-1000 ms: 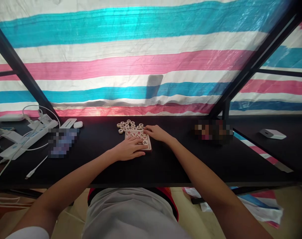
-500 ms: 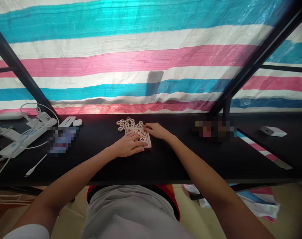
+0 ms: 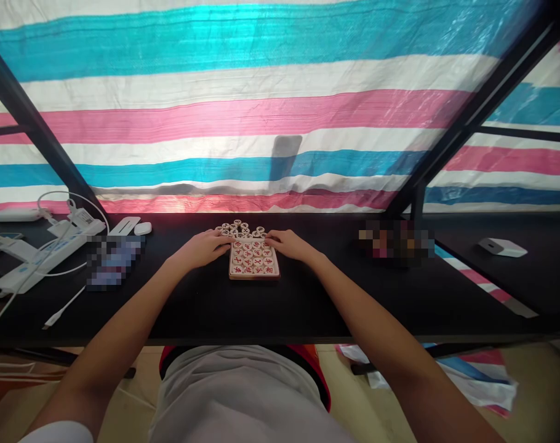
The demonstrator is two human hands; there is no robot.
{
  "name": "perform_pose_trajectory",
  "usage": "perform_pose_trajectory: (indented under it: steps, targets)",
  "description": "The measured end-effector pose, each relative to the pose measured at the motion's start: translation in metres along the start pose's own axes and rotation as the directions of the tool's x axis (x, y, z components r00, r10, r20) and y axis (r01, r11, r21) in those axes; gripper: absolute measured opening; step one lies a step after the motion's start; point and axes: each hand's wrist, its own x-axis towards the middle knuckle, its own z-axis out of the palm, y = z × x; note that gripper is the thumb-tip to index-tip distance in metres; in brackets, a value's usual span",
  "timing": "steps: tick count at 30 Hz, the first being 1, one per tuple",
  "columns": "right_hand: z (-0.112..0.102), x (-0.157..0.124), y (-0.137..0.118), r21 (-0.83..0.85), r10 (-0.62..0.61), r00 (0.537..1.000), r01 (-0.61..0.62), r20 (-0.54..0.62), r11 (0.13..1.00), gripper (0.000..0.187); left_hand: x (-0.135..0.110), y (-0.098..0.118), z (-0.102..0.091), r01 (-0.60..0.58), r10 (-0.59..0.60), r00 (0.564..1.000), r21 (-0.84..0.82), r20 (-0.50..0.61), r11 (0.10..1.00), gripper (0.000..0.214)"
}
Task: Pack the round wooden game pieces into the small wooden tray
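Note:
A small wooden tray (image 3: 254,275) lies on the black table (image 3: 261,307), filled with rows of round Chinese chess pieces (image 3: 253,258) with red marks. A loose heap of more chess pieces (image 3: 240,229) sits just behind the tray. My left hand (image 3: 201,247) rests left of the tray, its curled fingertips reaching the nearest loose pieces. My right hand (image 3: 289,243) lies at the tray's far right corner, fingers curled down on pieces there. What either hand pinches, if anything, is hidden.
A white power strip (image 3: 44,255) with plugs and cables lies at the left, a white cable end (image 3: 53,319) near the front edge. A white mouse (image 3: 142,228) and a white flat device (image 3: 501,247) sit further off. Black frame posts rise on both sides before a striped tarp.
My left hand has lifted off the tray and moved left and back to the loose pieces, uncovering the rows in the tray. My right hand has stayed in place.

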Motion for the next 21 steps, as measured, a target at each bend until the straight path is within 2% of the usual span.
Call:
perform_pose_trajectory:
  steps: [4, 8, 15, 21]
  targets:
    - [-0.001, -0.001, -0.003, 0.004, 0.008, 1.000, -0.008, 0.002, 1.000, 0.025, -0.002, 0.003, 0.000, 0.073, -0.068, 0.989, -0.032, 0.132, 0.997, 0.040]
    - [-0.003, -0.002, -0.005, 0.015, 0.024, 1.000, -0.024, 0.009, 1.000, 0.025, -0.002, 0.006, 0.001, 0.131, -0.116, 0.974, -0.065, 0.193, 0.989, 0.043]
    - [-0.005, -0.003, -0.006, 0.022, 0.019, 1.000, -0.020, 0.009, 1.000, 0.025, 0.001, 0.006, 0.005, 0.211, -0.209, 0.961, 0.007, 0.180, 0.977, 0.047]
    - [-0.003, -0.002, -0.005, 0.006, 0.023, 1.000, -0.023, 0.010, 1.000, 0.025, 0.007, -0.003, 0.013, 0.325, -0.328, 0.937, 0.051, 0.121, 0.944, 0.030]
